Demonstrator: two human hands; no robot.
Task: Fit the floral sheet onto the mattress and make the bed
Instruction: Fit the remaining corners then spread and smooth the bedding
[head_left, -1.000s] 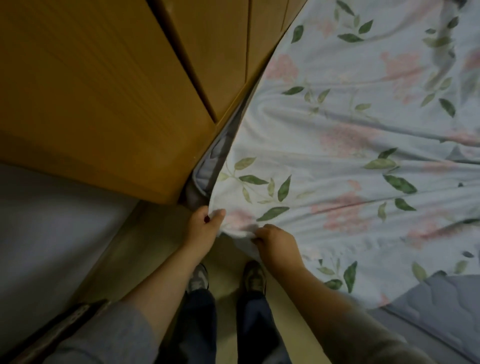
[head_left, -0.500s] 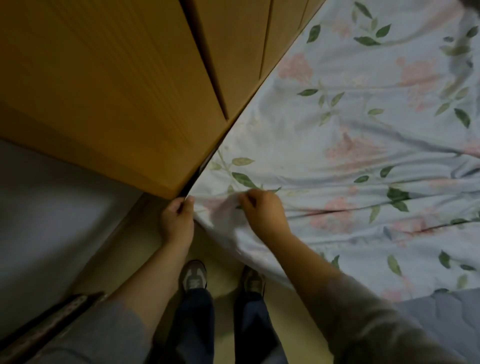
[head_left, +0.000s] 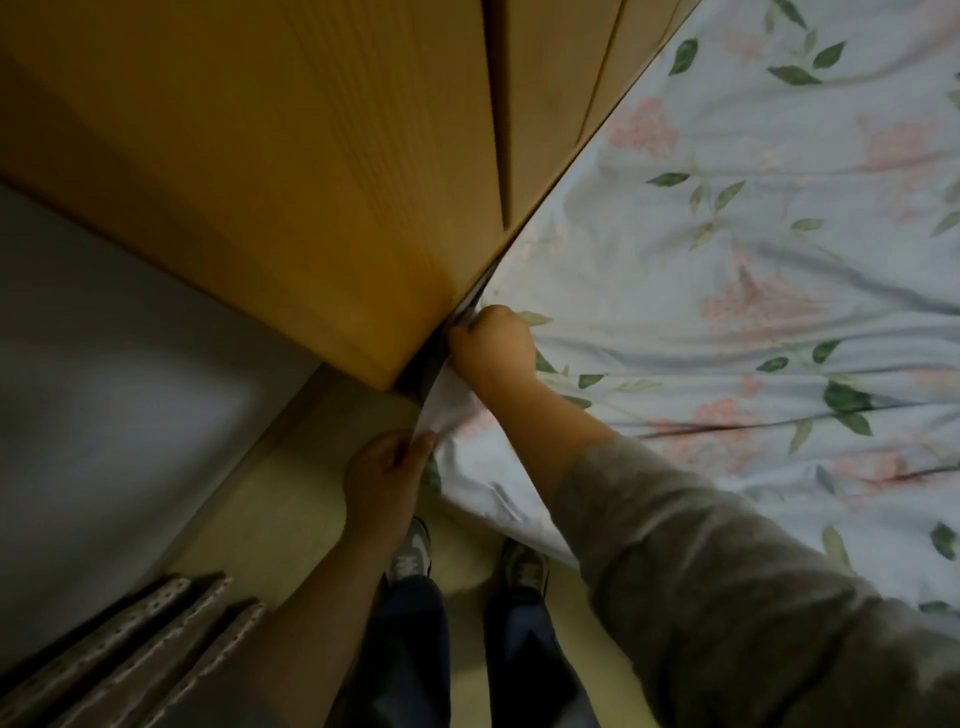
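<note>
The right arm reaches forward from the lower right, grey sleeve (head_left: 727, 582) pushed up the forearm. The right hand (head_left: 493, 345) is curled into a fist, knuckles up, with its fingers clamped on the corner fabric of the floral sheet (head_left: 727, 291), right at the narrow gap beside the wooden wardrobe (head_left: 311, 156). Lower down, the bare left forearm rises from the bottom edge, and the left hand (head_left: 382, 470) pinches the sheet's hanging edge between thumb and closed fingers, above the pale floor (head_left: 306, 478). The sheet lies spread and wrinkled across the upper right.
</note>
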